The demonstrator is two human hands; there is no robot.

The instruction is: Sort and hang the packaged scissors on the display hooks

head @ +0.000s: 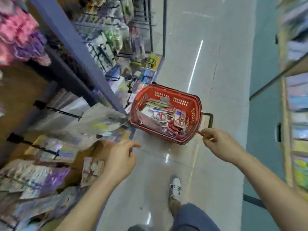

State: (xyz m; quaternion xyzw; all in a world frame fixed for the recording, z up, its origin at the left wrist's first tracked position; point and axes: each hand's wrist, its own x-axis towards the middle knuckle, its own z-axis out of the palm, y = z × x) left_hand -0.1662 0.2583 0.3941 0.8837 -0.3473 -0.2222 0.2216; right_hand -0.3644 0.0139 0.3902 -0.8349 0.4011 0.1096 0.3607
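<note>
Head view: your left hand (pixel 120 161) hangs loosely curled, empty. Your right hand (pixel 218 144) reaches the red basket (pixel 182 101) rim, grip unclear. Packaged scissors (pixel 179 120) lie inside. Next, likely lift one toward the display hooks (pixel 57 110).

- my left hand (pixel 120 161): palm side hidden, can't tell if it holds the blurred pack (pixel 92 170) beside it
- my right hand (pixel 220 145): pinching something? too small to tell
- packaged scissors (pixel 168 118) heaped in red basket (pixel 194 104): lower ones hidden
- hanging packs (pixel 41 179): motion-blurred, unreadable
</note>
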